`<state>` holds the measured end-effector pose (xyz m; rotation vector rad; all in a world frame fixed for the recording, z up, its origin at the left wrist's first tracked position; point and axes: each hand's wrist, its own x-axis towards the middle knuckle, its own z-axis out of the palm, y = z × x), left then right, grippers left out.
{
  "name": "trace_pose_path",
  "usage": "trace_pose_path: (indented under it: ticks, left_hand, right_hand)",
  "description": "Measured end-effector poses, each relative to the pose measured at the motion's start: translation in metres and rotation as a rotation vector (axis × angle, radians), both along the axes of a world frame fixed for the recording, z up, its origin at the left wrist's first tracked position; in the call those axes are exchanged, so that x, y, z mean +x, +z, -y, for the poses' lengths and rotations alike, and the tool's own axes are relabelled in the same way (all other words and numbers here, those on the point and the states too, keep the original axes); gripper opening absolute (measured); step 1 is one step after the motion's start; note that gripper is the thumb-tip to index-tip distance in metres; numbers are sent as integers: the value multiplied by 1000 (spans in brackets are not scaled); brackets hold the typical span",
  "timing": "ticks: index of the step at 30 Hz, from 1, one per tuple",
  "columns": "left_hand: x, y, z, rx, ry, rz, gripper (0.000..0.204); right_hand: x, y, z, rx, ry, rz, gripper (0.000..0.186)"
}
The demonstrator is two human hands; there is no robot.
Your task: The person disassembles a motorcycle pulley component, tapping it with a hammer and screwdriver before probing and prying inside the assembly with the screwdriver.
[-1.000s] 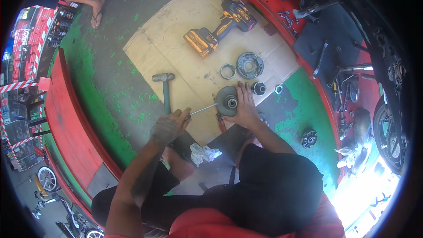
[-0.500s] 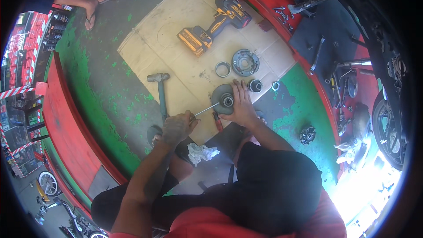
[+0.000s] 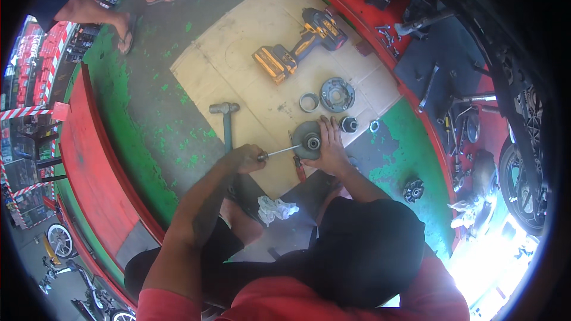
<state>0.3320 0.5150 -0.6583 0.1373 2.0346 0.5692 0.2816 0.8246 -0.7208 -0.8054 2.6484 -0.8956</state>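
Observation:
On a cardboard sheet [image 3: 232, 47], my right hand [image 3: 329, 153] grips a dark round metal disc with a central hub [image 3: 304, 136]. My left hand [image 3: 248, 158] is closed on the handle of a screwdriver [image 3: 282, 151], whose shaft reaches to the disc's left side. A hammer [image 3: 226, 123] lies above my left hand. Close beyond the disc lie a metal ring [image 3: 308, 101], a round metal plate [image 3: 337, 94] and a black socket-like part [image 3: 348, 124]. A red-handled tool [image 3: 300, 169] lies just below the disc.
A yellow-black power tool [image 3: 275, 64] lies at the back of the cardboard. Another person's sandalled feet [image 3: 122, 30] stand at upper left. A red platform [image 3: 95, 160] runs along the left. Right are tools, a wheel [image 3: 523, 196], a finned part [image 3: 413, 190]; a crumpled rag [image 3: 275, 208] lies near my legs.
The view has shifted slightly. My left hand still grips the screwdriver, now held with the forearm angled a little differently. The other person's second foot has come further into view at upper left.

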Motion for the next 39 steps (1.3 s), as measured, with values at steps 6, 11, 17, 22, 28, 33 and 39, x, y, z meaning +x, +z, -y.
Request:
trace_pose_path:
  ticks: [6, 11, 17, 22, 28, 33, 39]
  left_hand:
    - [40, 7, -33, -224, 2, -442, 30]
    - [55, 11, -53, -327, 33, -589, 29]
    - [71, 12, -65, -373, 137, -616, 31]
    - [76, 9, -71, -383, 247, -577, 32]
    - [85, 0, -71, -408, 221, -598, 35]
    - [74, 15, -79, -437, 245, -452, 36]
    - [70, -8, -58, -357, 218, -347, 32]
  right_hand:
    - [1, 4, -1, 37, 16, 11, 129]
    - [-1, 5, 0, 33, 11, 13, 130]
    - [-1, 5, 0, 39, 5, 27, 128]
    - [0, 4, 0, 28, 3, 12, 128]
    - [-1, 5, 1, 29, 11, 21, 129]
    - [1, 2, -1, 26, 3, 4, 129]
    - [-1, 3, 3, 20, 11, 8, 129]
